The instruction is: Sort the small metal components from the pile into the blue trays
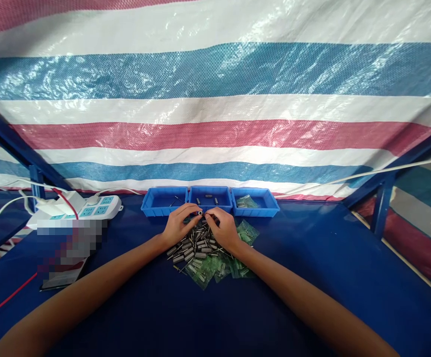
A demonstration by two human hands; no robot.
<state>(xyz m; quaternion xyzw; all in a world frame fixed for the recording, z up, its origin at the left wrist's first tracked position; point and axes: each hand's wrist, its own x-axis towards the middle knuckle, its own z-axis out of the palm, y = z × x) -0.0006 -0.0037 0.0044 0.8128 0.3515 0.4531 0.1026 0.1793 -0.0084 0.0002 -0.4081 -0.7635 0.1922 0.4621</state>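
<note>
Over the back of a heap of grey metal cylinders and thin rods (189, 250), my two hands are close together. My left hand (180, 223) has its thumb and fingers pinched around a small metal part (200, 213) with a round end. Right beside it, my right hand (223, 227) is closed, its fingertips near that part; what they grip is too small to make out. Green-tinted clear bags (202, 270) with small parts lie at the front of the heap, and another bag (247, 232) lies to its right.
Behind my hands stand a left blue bin (164, 212) with thin rods, a middle bin (228, 204) with a few cylinders, and a right bin (256, 213) with a bag. A white power strip (106, 208), cables and a partly pixelated dark flat object (65, 277) lie left.
</note>
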